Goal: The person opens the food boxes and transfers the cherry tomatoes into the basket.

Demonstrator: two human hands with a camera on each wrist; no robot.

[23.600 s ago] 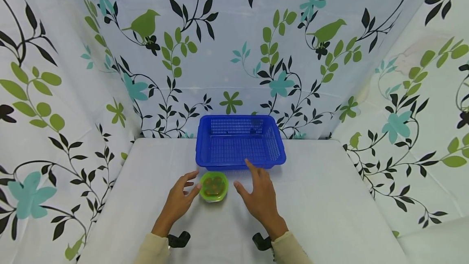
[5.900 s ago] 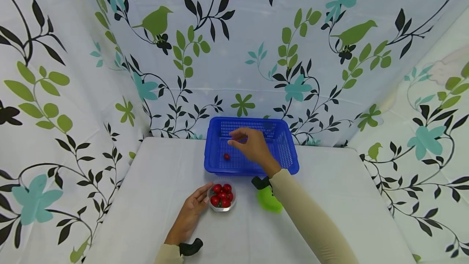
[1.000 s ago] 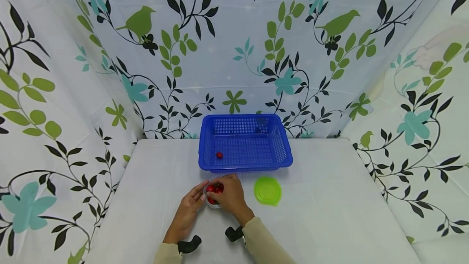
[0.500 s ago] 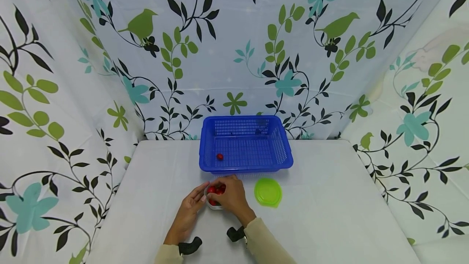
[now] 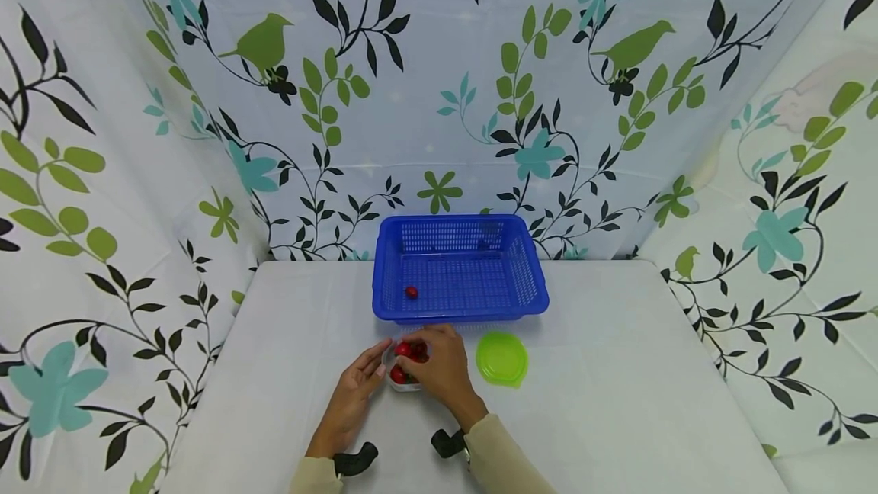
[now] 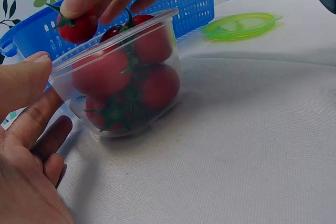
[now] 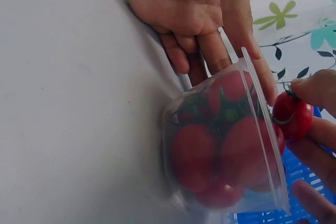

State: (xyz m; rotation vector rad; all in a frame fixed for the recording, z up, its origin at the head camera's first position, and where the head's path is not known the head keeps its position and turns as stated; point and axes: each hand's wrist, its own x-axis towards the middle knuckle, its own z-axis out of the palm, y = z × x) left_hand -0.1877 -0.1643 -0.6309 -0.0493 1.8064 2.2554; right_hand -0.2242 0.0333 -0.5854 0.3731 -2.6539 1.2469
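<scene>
My left hand (image 5: 350, 391) cups the left side of a small clear plastic container (image 5: 406, 387), thumb at its rim and fingers along the wall. Several red cherry tomatoes (image 6: 102, 72) with green stems fill the container. Over its opening, my right hand (image 5: 444, 364) pinches one cherry tomato (image 6: 79, 27) by its stem end between thumb and fingers. In the right wrist view this held tomato (image 7: 294, 116) is just past the rim, its stem trailing toward the others. A single tomato (image 5: 411, 292) lies in the blue basket (image 5: 473, 316) at its front left.
The blue perforated basket stands behind the container, near the back edge of the white-covered table (image 5: 604, 387). To the right of my right hand lies a bright green lid (image 5: 502, 359). Patterned cloth (image 5: 432, 97) hangs around the back and sides.
The green lid, on the container at first, now lies to the right, and a tomato is in the basket. Over the last half second my right hand shifts slightly right, pinching a tomato.
</scene>
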